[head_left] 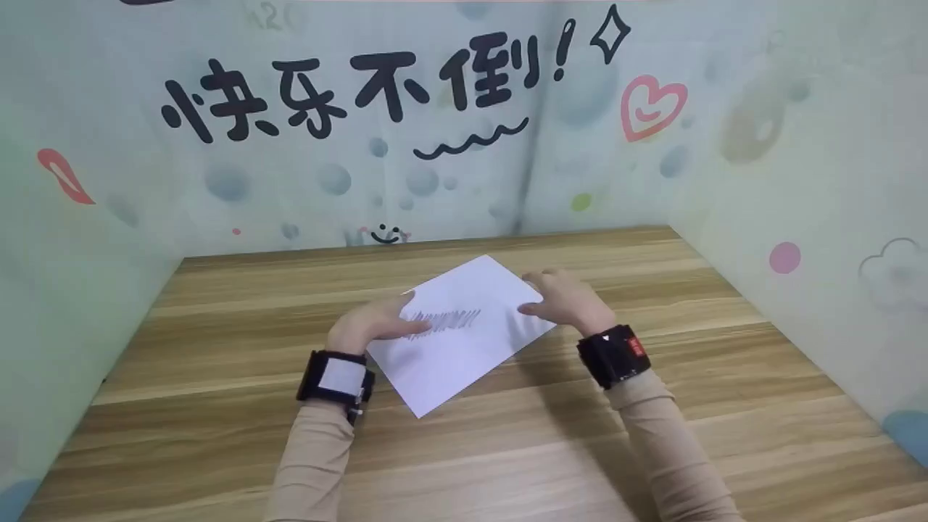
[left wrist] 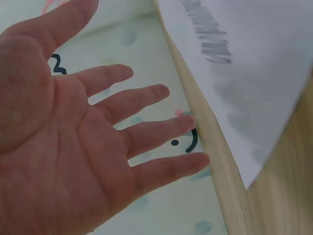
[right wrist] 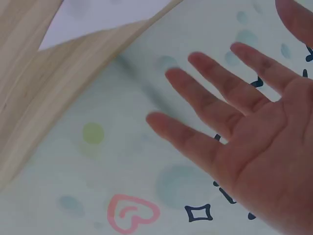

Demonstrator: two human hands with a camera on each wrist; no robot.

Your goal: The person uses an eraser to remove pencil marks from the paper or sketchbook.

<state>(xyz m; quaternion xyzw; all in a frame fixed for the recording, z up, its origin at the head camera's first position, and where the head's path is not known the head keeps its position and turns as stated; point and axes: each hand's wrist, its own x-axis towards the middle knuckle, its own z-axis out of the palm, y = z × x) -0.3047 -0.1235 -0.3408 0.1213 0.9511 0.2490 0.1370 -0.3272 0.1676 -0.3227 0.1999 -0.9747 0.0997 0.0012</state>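
Note:
A white sheet of paper lies askew on the wooden table, with a band of grey pencil-like scribble across its middle. My left hand hovers at the paper's left side, its thumb over the scribble's left end. In the left wrist view its fingers are spread and nearly straight, with nothing held. My right hand is at the paper's right corner. The right wrist view shows its fingers extended and apart, the palm bare. Whether either hand touches the paper, I cannot tell.
The wood-grained table meets a printed back wall bearing large black characters, dots and a heart. Pale side walls stand left and right. Black bands, the left one with a pale patch, circle both wrists over beige sleeves.

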